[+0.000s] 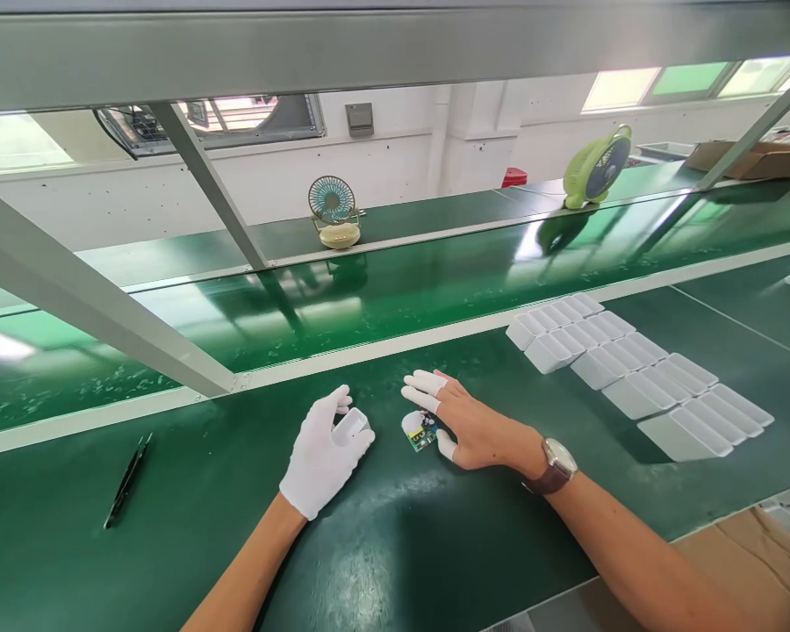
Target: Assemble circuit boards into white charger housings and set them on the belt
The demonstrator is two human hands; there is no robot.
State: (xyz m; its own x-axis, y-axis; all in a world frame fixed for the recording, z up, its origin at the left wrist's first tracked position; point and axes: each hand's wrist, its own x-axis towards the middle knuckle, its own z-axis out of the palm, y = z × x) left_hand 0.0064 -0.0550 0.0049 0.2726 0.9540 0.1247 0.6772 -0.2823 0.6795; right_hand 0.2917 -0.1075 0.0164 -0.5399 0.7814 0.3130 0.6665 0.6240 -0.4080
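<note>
Left hand (322, 458), gloved: grip wrapped round a small white case (350, 428). Right hand (479, 427), fingertips covered: grip spread loosely over the circuit board (423, 431), which lies on the tabletop (204, 553) between the hands; contact unclear. Good handling: covered fingertips on board edges only; case held steady. Farther right: white cases (691, 430) in rows. Beyond: beige fan (340, 235).

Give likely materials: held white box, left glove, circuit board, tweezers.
White box: probably moulded plastic, satin; smooth, thin-looking walls.
Left glove: likely knit fabric, matte; close-fitting, no shine, weave unresolved.
Circuit board: probably laminate; green with mounted parts, finish too small to judge.
Tweezers: likely metal, dark finish; slim arms, brighter tips.
</note>
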